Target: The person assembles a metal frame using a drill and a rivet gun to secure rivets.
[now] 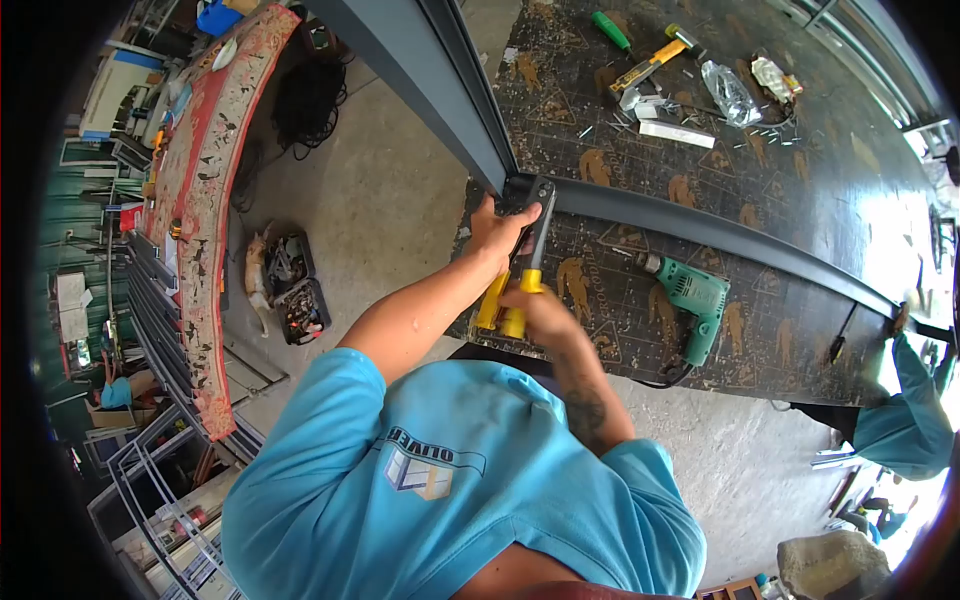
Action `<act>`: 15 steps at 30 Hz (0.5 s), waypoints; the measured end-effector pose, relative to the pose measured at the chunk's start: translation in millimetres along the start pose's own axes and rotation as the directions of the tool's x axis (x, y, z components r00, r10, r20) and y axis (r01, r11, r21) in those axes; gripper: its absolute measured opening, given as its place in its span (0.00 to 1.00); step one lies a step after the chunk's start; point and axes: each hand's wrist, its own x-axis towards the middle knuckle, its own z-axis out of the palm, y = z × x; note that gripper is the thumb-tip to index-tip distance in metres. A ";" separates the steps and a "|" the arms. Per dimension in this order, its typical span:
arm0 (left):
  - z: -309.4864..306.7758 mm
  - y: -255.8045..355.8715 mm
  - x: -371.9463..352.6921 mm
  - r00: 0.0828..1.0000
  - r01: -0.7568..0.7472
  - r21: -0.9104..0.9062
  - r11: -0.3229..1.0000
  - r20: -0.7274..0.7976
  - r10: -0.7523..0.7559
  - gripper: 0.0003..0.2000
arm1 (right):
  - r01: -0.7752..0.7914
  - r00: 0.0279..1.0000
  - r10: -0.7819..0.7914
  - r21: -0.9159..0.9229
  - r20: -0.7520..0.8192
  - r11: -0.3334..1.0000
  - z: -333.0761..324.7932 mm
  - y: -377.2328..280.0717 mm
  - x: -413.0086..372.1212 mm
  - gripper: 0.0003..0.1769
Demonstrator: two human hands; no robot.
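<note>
A long-armed tool like a hand riveter (540,237), with two yellow grips, stands against the corner where two dark grey metal profiles meet. My left hand (497,237) is closed around its upper part beside the corner, thumb across the tool and some fingers hidden. Slightly blurred, my right hand (545,312) is wrapped round the yellow grips near the table's front edge. One grey profile (400,75) runs up and to the left. The other profile (680,218) crosses the table (600,350) to the right.
A green drill (693,300) lies right of my hands. Farther back are a hammer (655,62), a green-handled tool (611,31), plastic bags and loose rivets. Another person (905,420) touches the profile's far right end. A cat (258,275) and toolbox (300,290) are on the floor.
</note>
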 end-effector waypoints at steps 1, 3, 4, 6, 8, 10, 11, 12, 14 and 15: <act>0.7 8.4 -1.9 0.991 0.129 -0.092 0.987 0.058 -0.124 0.25 | -0.016 0.998 0.018 -0.029 0.065 0.999 -16.5 -22.3 -17.9 0.20; -3.4 8.6 -1.4 0.992 0.109 -0.079 0.991 0.073 -0.104 0.25 | 0.033 0.988 -0.053 0.140 0.142 0.990 -49.5 -26.1 -32.8 0.27; -4.2 8.7 -1.6 0.992 0.094 -0.060 0.994 0.087 -0.088 0.25 | -0.016 0.990 -0.006 0.158 0.138 0.987 -30.1 -18.7 -30.6 0.32; -2.1 8.5 -4.2 0.995 0.074 -0.042 0.996 0.071 -0.070 0.26 | -0.132 0.980 0.037 0.504 0.194 0.853 12.8 5.6 -17.8 0.31; -0.5 4.4 -3.7 0.997 0.055 -0.024 0.998 0.058 -0.053 0.28 | -0.121 0.977 -0.023 0.641 0.211 0.758 26.8 25.3 -5.5 0.28; -3.1 -8.8 6.9 0.999 0.013 -0.042 0.999 0.052 -0.011 0.36 | 0.090 0.993 -0.118 0.543 0.016 0.835 28.1 38.0 12.3 0.22; -2.6 -15.3 16.9 0.998 0.010 -0.054 0.999 0.060 -0.007 0.36 | 0.166 0.980 -0.100 0.433 -0.170 0.886 31.7 47.8 31.9 0.15; -3.5 -26.2 25.0 0.999 -0.012 -0.018 1.000 0.042 0.012 0.43 | 0.208 0.941 -0.146 0.181 -0.305 0.961 33.9 51.0 33.3 0.13; -13.6 -0.4 9.1 0.984 0.036 0.011 0.999 0.173 -0.037 0.57 | 0.207 0.859 -0.293 -0.238 -0.420 0.949 43.2 28.5 -2.7 0.10; -22.1 40.9 -22.3 0.965 0.083 0.178 0.981 0.232 -0.124 0.58 | 0.194 0.842 -0.331 -0.334 -0.426 0.923 27.2 36.1 -7.8 0.11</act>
